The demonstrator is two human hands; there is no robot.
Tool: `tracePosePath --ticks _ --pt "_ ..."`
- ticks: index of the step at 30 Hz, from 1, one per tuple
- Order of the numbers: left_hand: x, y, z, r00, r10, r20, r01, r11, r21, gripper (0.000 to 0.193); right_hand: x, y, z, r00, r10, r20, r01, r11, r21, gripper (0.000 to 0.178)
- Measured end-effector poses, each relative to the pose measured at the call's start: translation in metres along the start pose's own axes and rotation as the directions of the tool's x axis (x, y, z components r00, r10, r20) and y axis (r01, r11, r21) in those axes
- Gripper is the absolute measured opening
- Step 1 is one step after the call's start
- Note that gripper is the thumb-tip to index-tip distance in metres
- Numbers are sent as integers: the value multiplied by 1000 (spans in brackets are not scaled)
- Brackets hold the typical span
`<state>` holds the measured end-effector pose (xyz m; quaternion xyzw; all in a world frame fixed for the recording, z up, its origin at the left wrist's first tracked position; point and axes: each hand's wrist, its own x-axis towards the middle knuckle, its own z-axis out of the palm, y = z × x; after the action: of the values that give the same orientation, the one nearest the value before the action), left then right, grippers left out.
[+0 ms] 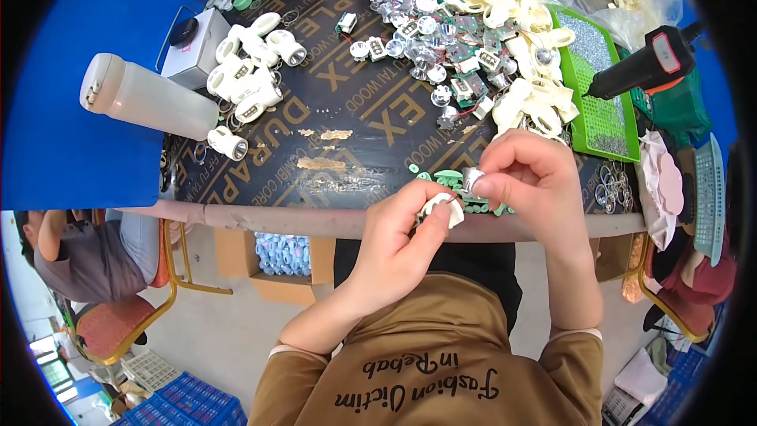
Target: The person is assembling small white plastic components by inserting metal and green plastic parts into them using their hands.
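Observation:
Near the table's front edge, my left hand [398,237] is closed around a cream plastic flashlight housing [455,213], its thumb pressed on it. Just above and to the right, my right hand [530,182] pinches a small silver reflector cup [471,180] between thumb and fingertips. The cup and the housing are apart; a thin red wire shows by the housing. Behind my hands lie small green plastic pieces [449,176]. Farther back spreads a heap of reflectors and circuit boards [469,87], with cream housings [512,0] along its right side.
Finished-looking small flashlights [252,83] lie left, beside a white bottle [150,99] and a white box [197,52]. At right, a black electric screwdriver [650,63] rests over a green tray [579,71] of screws. Metal rings [613,188] lie front right. People sit on both sides.

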<state>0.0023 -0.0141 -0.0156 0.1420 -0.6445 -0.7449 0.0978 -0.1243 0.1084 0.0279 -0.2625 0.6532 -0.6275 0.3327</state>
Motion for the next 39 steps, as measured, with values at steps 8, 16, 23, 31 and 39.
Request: tracePosePath --ticks 8,16,23,31,39 --pt "2 -1 4 994 44 -98 -42 999 17 8 -18 -1 13 971 -234 -50 215 944 -251 10" --pt "-6 1 0 999 39 34 -39 999 13 32 -19 1 20 895 -443 44 386 723 -572 13" --pt "-10 1 2 995 94 25 -94 995 30 32 -18 2 23 873 -486 37 394 657 -643 12" --pt "-14 7 2 994 100 42 -105 986 127 37 -20 5 27 825 -564 41 407 542 -735 17" --pt "-18 -9 -1 971 238 -10 -237 964 -122 34 -29 8 29 823 -567 -46 451 700 -554 21"
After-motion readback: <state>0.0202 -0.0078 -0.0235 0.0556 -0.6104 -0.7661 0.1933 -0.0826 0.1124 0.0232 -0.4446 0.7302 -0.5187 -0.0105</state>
